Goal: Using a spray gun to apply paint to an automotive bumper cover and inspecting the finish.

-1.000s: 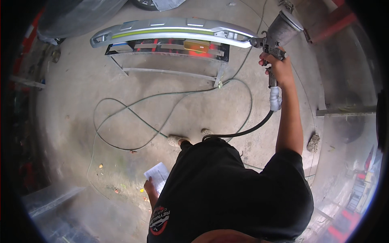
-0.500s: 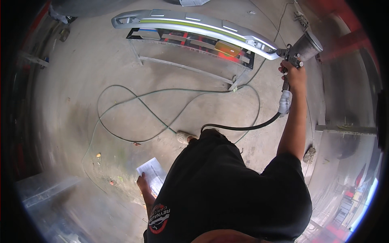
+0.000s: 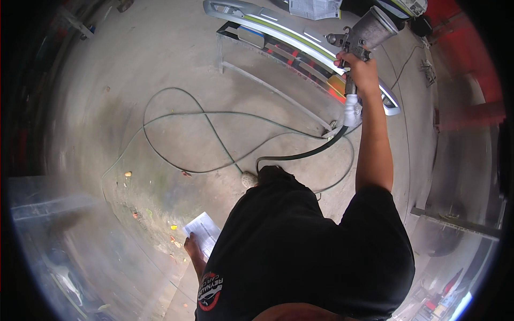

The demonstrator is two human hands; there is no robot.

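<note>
In the head view, my right hand (image 3: 362,73) is clamped round the grip of the spray gun (image 3: 354,40), whose cup (image 3: 376,28) tilts right above my knuckles. The gun overlaps the silver bumper (image 3: 292,33) on the bench (image 3: 267,90); I cannot tell whether they touch. Well apart, lower left, my left hand (image 3: 193,246) pinches a paper sheet (image 3: 203,230).
</note>
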